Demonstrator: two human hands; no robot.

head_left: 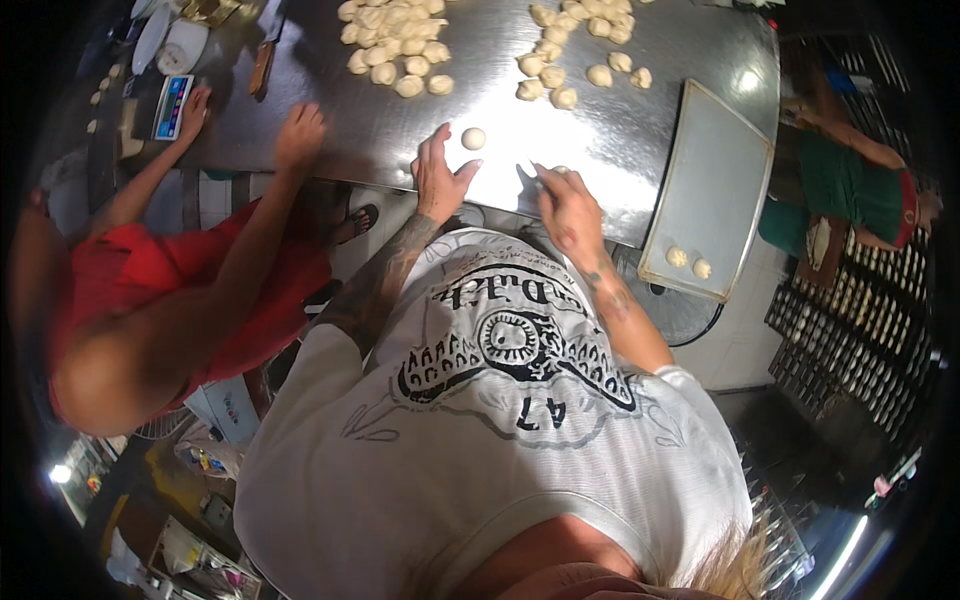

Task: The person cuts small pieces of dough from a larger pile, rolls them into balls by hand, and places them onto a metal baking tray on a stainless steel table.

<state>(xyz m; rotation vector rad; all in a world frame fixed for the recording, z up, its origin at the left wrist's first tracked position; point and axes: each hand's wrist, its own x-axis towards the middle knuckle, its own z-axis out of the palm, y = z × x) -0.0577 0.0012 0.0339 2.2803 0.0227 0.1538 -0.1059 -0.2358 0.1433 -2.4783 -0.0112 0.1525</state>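
My left hand rests at the near edge of the metal table, thumb and fingers apart. Just beyond its thumb sits a smooth round dough ball, apart from the palm. To the right, my right hand is curled at the table edge. A pale bit of dough shows at its fingers, mostly covered by them. Farther back lie a large heap of dough pieces and a looser group of dough pieces.
On the right, a metal tray holds two patterned dough pieces. At left, a co-worker in red has hands near a digital scale and a wooden-handled knife. Another person stands by racks at far right.
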